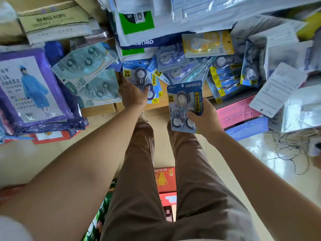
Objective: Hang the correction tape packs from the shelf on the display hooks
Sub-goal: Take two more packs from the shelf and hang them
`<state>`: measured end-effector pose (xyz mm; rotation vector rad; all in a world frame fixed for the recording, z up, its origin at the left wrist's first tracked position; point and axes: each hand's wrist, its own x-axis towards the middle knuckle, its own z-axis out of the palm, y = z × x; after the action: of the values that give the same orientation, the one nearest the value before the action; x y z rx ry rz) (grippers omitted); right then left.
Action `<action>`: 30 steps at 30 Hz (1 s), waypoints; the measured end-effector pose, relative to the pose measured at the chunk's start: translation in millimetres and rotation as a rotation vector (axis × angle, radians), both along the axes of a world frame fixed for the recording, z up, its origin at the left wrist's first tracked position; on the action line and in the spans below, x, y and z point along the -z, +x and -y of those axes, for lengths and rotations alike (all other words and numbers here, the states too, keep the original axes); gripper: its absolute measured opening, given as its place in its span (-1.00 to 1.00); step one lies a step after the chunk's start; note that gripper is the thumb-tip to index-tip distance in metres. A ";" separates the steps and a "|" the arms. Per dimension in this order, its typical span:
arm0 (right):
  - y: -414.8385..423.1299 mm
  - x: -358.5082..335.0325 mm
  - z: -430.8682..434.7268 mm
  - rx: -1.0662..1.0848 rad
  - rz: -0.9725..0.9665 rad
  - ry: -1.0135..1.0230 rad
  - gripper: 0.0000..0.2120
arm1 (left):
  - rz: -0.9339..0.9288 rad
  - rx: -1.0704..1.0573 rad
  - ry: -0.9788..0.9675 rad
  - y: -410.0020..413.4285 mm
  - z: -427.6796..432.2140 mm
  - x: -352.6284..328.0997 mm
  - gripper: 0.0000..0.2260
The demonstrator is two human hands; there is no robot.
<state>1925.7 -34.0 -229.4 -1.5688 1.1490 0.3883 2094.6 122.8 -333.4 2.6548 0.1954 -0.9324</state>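
Head view: left hand (132,94) grips blue pack (137,72) at shelf (161,104) edge; right hand (203,119) holds second pack (184,101) over floor (251,153).

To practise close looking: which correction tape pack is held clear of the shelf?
The blue correction tape pack gripped by the right hand; all others lie on the wooden shelf.

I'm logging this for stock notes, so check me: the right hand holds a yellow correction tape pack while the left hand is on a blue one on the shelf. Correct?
Not quite: the correction tape pack in the right hand is blue, not yellow; the yellow pack lies farther back on the shelf. The left hand is on a blue pack there, as the head view shows.
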 end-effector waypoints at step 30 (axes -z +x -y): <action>28.7 -193.9 51.8 -0.089 0.240 -0.272 -0.79 | 0.249 0.250 -0.310 23.0 -35.1 -278.3 -0.64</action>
<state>1954.4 -85.8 -35.5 -1.8524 0.9775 0.0988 2117.6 157.9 -55.1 2.5052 -0.3197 -0.6298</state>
